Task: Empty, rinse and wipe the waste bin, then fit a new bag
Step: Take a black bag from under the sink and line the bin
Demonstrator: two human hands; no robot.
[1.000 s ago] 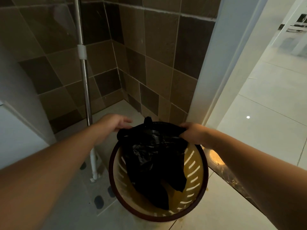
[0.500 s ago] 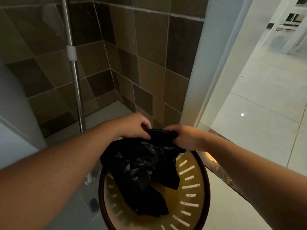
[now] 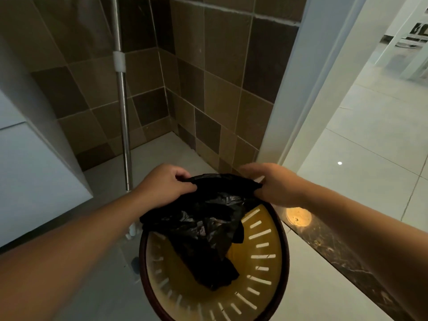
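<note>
A: What has been altered since a second ago?

B: The two hands have been drawn together. A second ago the black bag was being gripped at opposite sides of the waste bin; now its far edge has been gathered into a band stretched between the left hand and the right hand, at the far rim of the bin.

A: And what is meant by that for the task?

B: It is judged that the bag's mouth is being found and spread, so that it can be folded over the rim (whether the fitting of a new bag is meant, rather than the lifting out of an old one, cannot be settled from this view). No part of the rim is seen to be covered yet.

A: How are the fingers set?

B: The left fingers are curled tight, with the bag's edge pinched under the thumb. The right fingers are blurred, but the edge is seen to be grasped there too.

A: Where is the rest of the bag?

B: It hangs crumpled below and nearer than the fingers, down inside the yellow slotted bin, with its tail lying against the bottom. A mop handle stands beyond the left hand, untouched.
</note>
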